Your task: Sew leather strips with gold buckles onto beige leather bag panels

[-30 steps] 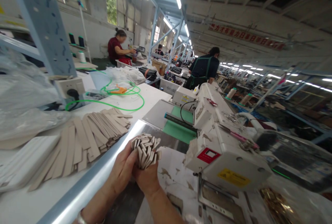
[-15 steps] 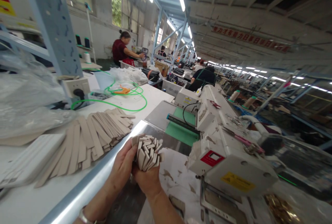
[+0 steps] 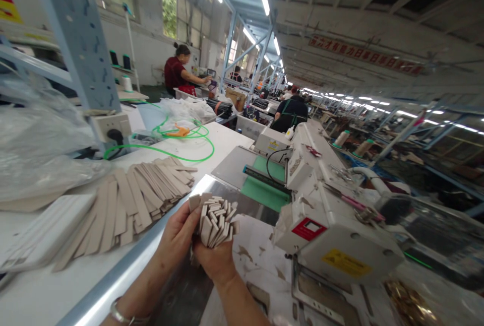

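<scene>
A bundle of beige flat strips [image 3: 217, 221] stands on end in my hands, its cut ends facing up. My right hand [image 3: 216, 260] is wrapped round the lower part of the bundle. At the bundle's left side my left hand [image 3: 182, 230] pinches a strip or two between thumb and fingers, touching the rest. The lower ends of the bundle are mostly hidden by my hands. Many more strips [image 3: 130, 200] lie fanned out on the white table [image 3: 223, 139] to the left.
A sewing machine [image 3: 321, 215] with a green plate [image 3: 264, 190] stands at the right. At the left are clear plastic bags [image 3: 41, 139], a white block [image 3: 45, 230], a green cord [image 3: 170, 152] and a blue post [image 3: 79, 39]. People sit further back.
My left hand has shifted slightly left, and the strip at its fingertips sits a little apart from the bundle. A person in dark clothes further back has leaned left.
</scene>
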Demonstrator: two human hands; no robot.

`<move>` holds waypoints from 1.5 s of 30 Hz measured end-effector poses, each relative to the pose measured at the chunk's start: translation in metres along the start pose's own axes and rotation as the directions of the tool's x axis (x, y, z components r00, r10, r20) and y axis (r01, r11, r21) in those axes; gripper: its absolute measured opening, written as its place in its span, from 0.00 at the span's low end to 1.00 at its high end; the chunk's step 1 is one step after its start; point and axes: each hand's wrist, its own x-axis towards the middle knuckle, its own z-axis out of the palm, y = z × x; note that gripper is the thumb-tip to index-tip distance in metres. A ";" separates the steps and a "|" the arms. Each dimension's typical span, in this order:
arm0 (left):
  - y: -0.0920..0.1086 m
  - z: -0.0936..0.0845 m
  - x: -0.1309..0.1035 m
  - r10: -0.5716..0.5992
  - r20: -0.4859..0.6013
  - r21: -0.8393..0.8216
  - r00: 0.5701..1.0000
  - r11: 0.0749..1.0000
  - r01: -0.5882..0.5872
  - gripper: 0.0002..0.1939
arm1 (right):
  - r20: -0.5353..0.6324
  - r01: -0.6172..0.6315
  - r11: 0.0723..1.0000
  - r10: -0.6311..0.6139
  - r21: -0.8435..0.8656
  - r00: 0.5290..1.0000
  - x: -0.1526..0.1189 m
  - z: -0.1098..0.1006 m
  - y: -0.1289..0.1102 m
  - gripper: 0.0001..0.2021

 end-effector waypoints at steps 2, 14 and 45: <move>0.000 0.001 -0.001 0.021 0.000 0.026 1.000 0.999 -0.021 0.21 | -0.001 -0.003 1.000 0.003 0.012 1.000 0.000 0.000 -0.002 0.14; 0.018 0.002 0.002 -0.023 -0.247 -0.142 0.969 0.990 -0.013 0.09 | -0.018 0.042 0.997 -0.043 -0.069 0.999 -0.002 -0.002 0.010 0.17; 0.038 -0.011 -0.013 0.315 0.197 0.513 0.928 0.774 -0.372 0.07 | -0.096 0.036 0.978 -0.017 0.203 0.995 0.001 0.003 0.036 0.20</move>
